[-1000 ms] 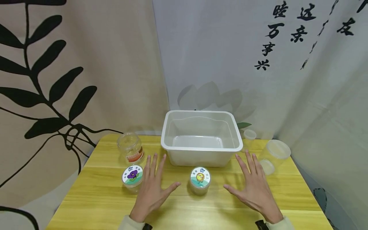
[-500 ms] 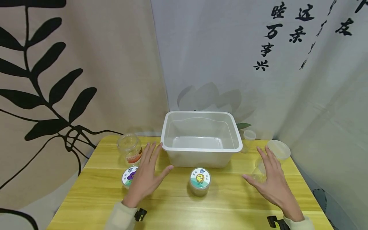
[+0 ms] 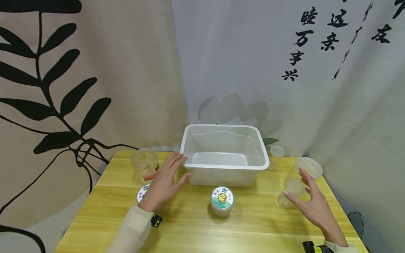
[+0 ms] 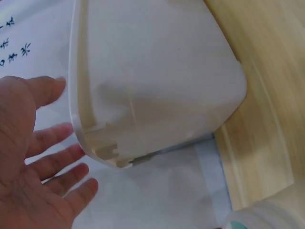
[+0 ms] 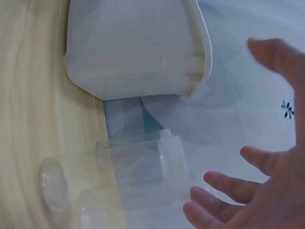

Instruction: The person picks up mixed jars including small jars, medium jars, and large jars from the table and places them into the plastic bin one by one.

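My left hand (image 3: pixel 165 182) reaches over the table with straight fingers, its fingertips close to the left rim of a white plastic basin (image 3: pixel 223 175). In the left wrist view the fingers (image 4: pixel 52 160) lie beside that rim; contact is hard to tell. My right hand (image 3: pixel 317 207) is spread, thumb apart from fingers, near a tall clear container (image 3: pixel 309 166) and a shorter clear container (image 3: pixel 295 187). The right wrist view shows its fingertips by their lids (image 5: pixel 175 164), with nothing held. A jar with a sunflower lid (image 3: pixel 222 199) stands in front of the basin.
Behind my left hand stands a clear jar with a red label (image 3: pixel 150 173). A jar with a white printed lid (image 3: pixel 142 192) is partly covered by that hand. A small clear container (image 3: pixel 276 151) stands right of the basin. Printed cloth hangs behind the wooden table (image 3: pixel 253 228).
The left hand has moved forward to the basin's left side, covering more of the printed-lid jar. The right hand has moved right to the clear containers. The head view has shifted slightly.
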The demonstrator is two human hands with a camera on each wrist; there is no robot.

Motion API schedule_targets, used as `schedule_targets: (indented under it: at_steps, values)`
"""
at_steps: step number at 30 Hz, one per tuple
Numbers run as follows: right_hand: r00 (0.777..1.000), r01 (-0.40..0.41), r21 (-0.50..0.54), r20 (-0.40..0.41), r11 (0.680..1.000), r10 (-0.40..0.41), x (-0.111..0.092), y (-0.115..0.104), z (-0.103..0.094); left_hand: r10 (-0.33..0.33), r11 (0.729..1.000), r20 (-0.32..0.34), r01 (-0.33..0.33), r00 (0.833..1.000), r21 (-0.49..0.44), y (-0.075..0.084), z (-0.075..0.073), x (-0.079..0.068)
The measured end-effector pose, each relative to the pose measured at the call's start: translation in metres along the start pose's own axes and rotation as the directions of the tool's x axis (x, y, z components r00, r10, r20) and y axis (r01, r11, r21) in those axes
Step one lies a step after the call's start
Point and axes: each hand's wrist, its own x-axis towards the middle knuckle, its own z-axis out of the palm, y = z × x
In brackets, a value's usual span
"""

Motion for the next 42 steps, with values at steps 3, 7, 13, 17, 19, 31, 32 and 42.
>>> schedule_targets:
  at_steps: [3, 7, 13, 17, 19, 31, 32, 42]
  values:
    - [0.999, -0.044, 0.015, -0.018, 0.999, 0.045, 0.0, 0.008, 0.002, 0.049, 0.999, -0.033, -0.048, 0.998, 0.02, -0.003, 0.0, 0.004]
    - [0.994, -0.088, 0.024, -0.057, 0.996, 0.09, 0.0, 0.019, 0.006, 0.107, 0.994, -0.089, -0.104, 0.99, 0.041, -0.008, 0.002, 0.007]
    - [0.979, -0.147, -0.012, -0.144, 0.989, 0.144, 0.0, 0.032, 0.012, 0.173, 0.985, -0.129, -0.175, 0.976, 0.002, -0.01, 0.006, 0.013]
    - [0.967, -0.208, 0.015, -0.148, 0.978, 0.208, 0.0, 0.037, 0.016, 0.169, 0.983, -0.143, -0.177, 0.975, -0.044, -0.011, 0.008, 0.015]
    - [0.962, -0.23, 0.03, -0.143, 0.973, 0.232, 0.0, 0.038, 0.018, 0.145, 0.986, -0.14, -0.155, 0.98, -0.064, -0.012, 0.009, 0.015]
    - [0.956, -0.255, 0.051, -0.134, 0.966, 0.259, 0.001, 0.04, 0.019, 0.071, 0.992, -0.155, -0.086, 0.985, -0.094, -0.01, 0.011, 0.013]
    - [0.955, -0.258, 0.056, -0.136, 0.965, 0.263, 0.001, 0.041, 0.019, 0.069, 0.992, -0.154, -0.084, 0.986, -0.095, -0.01, 0.011, 0.014]
    - [0.946, -0.275, 0.071, -0.157, 0.959, 0.283, 0.003, 0.036, 0.019, 0.047, 0.993, -0.142, -0.063, 0.989, -0.105, -0.008, 0.009, 0.014]
